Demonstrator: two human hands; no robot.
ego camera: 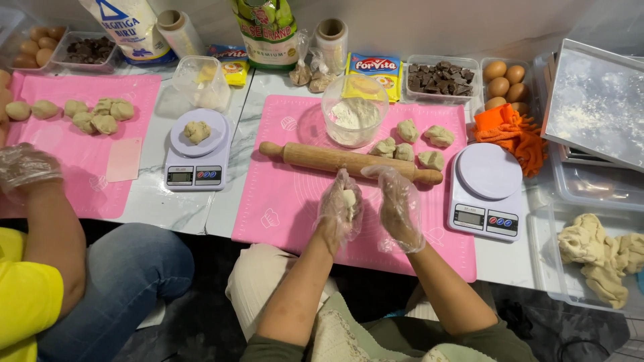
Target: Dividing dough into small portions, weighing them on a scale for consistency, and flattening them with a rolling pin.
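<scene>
A small piece of dough (349, 199) is cupped in the left hand (339, 213), whose gloved fingers are curled around it. The right hand (399, 209), also in a clear plastic glove, is held just beside the dough with its fingers loosely spread; whether it touches the dough cannot be told. Both hands are kept over the pink silicone mat (288, 201), just in front of the wooden rolling pin (349, 161) that is laid across that mat. Behind the rolling pin, a clear tub of flour (353, 119) is set, and four portioned dough balls (417, 142) are gathered to its right. A white kitchen scale (484, 191) is placed just off the mat's right edge, with an orange cloth (513, 134) behind it. Well to the mat's right, a larger mass of dough (600, 255) is kept in a clear tray. To the mat's left, a second scale (198, 151) is loaded with one dough ball, and another person's gloved hand (27, 167) is rested on a second pink mat (87, 161).
</scene>
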